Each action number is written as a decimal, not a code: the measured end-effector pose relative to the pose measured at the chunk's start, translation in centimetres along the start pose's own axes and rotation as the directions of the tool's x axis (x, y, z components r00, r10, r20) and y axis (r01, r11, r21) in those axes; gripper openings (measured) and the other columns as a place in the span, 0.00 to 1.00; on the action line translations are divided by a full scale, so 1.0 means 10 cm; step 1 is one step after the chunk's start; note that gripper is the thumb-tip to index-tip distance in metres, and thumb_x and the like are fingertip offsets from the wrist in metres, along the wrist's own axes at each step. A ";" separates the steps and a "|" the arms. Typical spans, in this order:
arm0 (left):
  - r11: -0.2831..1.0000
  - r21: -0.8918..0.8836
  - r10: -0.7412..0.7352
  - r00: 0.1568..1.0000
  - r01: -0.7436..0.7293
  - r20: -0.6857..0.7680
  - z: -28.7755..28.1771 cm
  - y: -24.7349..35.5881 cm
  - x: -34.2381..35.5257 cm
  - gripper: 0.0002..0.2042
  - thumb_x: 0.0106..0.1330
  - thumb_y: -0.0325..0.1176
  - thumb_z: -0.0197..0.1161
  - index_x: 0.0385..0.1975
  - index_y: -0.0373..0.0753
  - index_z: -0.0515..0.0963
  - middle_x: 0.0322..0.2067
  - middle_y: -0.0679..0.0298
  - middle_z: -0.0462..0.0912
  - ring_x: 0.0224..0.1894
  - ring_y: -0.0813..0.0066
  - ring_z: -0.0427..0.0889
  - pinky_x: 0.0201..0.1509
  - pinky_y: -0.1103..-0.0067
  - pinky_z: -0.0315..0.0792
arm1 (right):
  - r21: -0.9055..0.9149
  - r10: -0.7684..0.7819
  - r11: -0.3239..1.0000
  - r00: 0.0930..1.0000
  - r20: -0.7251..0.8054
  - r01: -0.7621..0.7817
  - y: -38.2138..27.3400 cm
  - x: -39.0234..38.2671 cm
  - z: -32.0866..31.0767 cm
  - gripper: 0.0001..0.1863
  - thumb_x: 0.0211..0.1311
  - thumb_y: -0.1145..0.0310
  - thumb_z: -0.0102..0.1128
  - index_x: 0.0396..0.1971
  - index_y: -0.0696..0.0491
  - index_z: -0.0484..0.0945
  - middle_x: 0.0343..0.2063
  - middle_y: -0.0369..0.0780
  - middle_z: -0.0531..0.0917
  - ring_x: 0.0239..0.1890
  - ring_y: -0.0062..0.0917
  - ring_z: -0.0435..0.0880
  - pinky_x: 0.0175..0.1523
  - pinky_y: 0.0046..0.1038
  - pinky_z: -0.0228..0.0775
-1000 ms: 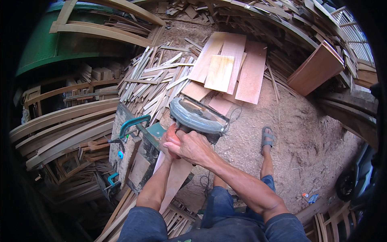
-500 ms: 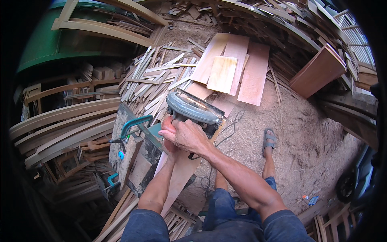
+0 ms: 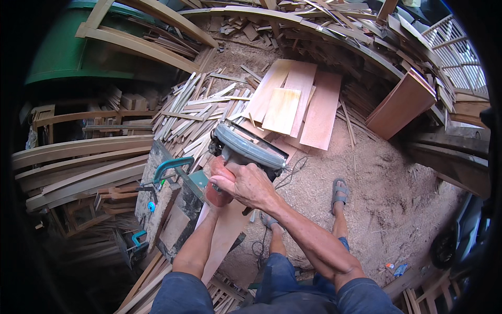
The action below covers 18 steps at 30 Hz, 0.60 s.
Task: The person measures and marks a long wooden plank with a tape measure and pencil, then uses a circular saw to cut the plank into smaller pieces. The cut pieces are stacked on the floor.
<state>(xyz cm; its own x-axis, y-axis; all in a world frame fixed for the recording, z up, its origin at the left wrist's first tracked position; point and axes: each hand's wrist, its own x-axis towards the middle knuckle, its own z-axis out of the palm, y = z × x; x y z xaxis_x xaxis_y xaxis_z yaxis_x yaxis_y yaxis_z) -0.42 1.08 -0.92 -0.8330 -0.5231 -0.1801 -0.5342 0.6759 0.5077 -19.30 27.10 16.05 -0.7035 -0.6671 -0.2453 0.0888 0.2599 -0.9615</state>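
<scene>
A circular saw (image 3: 250,144) with a grey rounded guard is at the far end of a long pale board (image 3: 226,236) on the bench. My right hand (image 3: 252,184) is wrapped round its handle from above, thumb pointing left. My left hand (image 3: 213,205) is closed against the saw's reddish body, lower and to the left; most of its fingers are hidden behind the saw and my right hand. A teal clamp (image 3: 168,167) grips the bench (image 3: 180,230) left of the saw. The saw's cord (image 3: 293,171) trails down on the right.
Several flat panels (image 3: 320,112) lie beyond the saw, beside a heap of thin wood strips (image 3: 196,107). Leaning panels (image 3: 401,104) stand at the right, curved beams (image 3: 83,157) at the left. Sawdust covers the ground (image 3: 376,193) around my sandalled feet (image 3: 340,198).
My view has shifted, with the panels and ground displaced in it. Both hands still hold the saw, which has turned slightly. My other sandalled foot now shows beside the bench.
</scene>
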 end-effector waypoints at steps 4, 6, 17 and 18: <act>0.954 0.167 -0.267 0.959 0.249 0.096 -0.04 -0.09 0.26 0.33 0.76 0.63 0.54 0.38 0.31 0.85 0.38 0.38 0.86 0.48 0.40 0.85 0.53 0.55 0.75 | 0.149 0.010 0.989 0.992 -0.127 0.010 0.02 -1.10 -0.67 0.25 0.69 0.48 0.69 0.44 0.60 0.85 0.24 0.49 0.86 0.28 0.41 0.90 0.37 0.35 0.79; 0.940 0.155 -0.327 0.930 0.303 0.166 -0.11 0.08 0.38 0.33 0.76 0.62 0.53 0.39 0.30 0.85 0.40 0.37 0.86 0.48 0.39 0.85 0.53 0.53 0.74 | 0.087 0.071 0.995 0.977 -0.200 -0.055 0.04 -1.57 -0.89 0.26 0.68 0.49 0.70 0.47 0.61 0.85 0.26 0.46 0.86 0.29 0.34 0.90 0.37 0.31 0.78; 0.960 -0.102 -0.248 0.959 0.262 0.135 -0.08 0.15 1.08 0.36 0.74 0.66 0.56 0.54 0.32 0.85 0.52 0.42 0.87 0.61 0.52 0.84 0.66 0.64 0.74 | 0.181 0.269 0.962 0.819 -0.507 -0.204 0.75 -2.80 -0.94 0.34 0.74 0.36 0.60 0.39 0.60 0.83 0.19 0.30 0.75 0.21 0.12 0.71 0.25 0.20 0.60; 0.982 0.029 -0.190 0.965 0.188 0.182 -0.17 -0.01 0.88 0.36 0.74 0.67 0.55 0.52 0.32 0.86 0.50 0.43 0.88 0.59 0.52 0.85 0.65 0.64 0.74 | 0.195 0.270 0.961 0.827 -0.493 -0.198 0.78 -2.85 -0.90 0.34 0.73 0.36 0.60 0.39 0.60 0.83 0.19 0.30 0.75 0.21 0.12 0.71 0.25 0.20 0.61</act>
<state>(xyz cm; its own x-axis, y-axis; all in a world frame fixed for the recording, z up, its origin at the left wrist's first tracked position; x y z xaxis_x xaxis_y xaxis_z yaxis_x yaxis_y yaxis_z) -7.42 -4.49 -1.14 -0.7283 -0.5385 -0.4238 -0.6852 0.5801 0.4404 -4.96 54.42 16.69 -0.9054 -0.1375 -0.4018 0.3618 0.2456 -0.8993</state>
